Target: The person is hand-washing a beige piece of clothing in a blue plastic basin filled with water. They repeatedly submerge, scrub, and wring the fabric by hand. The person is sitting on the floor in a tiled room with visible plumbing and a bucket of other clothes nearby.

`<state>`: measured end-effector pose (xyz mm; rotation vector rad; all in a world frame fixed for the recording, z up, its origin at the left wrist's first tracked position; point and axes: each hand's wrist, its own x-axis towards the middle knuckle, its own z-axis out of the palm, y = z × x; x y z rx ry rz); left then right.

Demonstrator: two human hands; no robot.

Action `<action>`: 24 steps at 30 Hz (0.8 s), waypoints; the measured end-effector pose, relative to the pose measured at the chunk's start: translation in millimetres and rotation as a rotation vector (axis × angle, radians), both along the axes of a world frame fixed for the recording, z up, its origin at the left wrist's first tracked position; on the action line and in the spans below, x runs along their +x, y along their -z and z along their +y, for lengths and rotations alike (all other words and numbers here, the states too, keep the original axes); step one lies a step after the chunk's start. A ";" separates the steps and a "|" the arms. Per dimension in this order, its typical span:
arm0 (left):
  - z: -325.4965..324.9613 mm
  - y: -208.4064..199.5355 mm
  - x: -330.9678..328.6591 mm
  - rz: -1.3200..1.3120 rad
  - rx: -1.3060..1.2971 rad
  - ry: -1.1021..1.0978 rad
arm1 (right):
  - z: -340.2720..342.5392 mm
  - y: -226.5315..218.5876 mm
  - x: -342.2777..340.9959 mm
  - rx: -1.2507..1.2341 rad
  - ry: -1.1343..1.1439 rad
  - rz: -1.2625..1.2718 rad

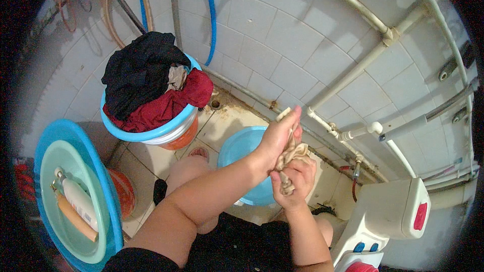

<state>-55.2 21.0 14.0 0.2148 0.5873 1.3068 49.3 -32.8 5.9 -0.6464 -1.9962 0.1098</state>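
Observation:
My left hand [280, 136] and my right hand [296, 181] are both closed on a small beige wet cloth [291, 153], twisted between them above a blue basin [242, 156] on the tiled floor. The left hand grips the cloth's upper end, the right hand its lower end. My bare knee [189, 171] shows beneath the left forearm.
A blue-rimmed basin [151, 133] heaped with black and red clothes stands on an orange bucket at the left. Stacked blue and green basins [75, 161] at far left hold bottles. A white machine [383, 216] is at lower right. Pipes and hoses run along the tiled wall.

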 end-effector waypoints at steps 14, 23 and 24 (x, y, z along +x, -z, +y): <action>-0.5 21.7 38.9 0.459 0.019 -0.247 | 25.8 15.5 11.3 -0.926 0.217 0.711; 10.6 31.4 21.4 0.050 -0.013 -0.196 | 49.0 19.9 30.8 -1.437 -0.134 1.030; 12.5 34.1 16.7 -0.040 -0.014 -0.196 | 46.5 15.0 26.9 -1.446 -0.144 1.044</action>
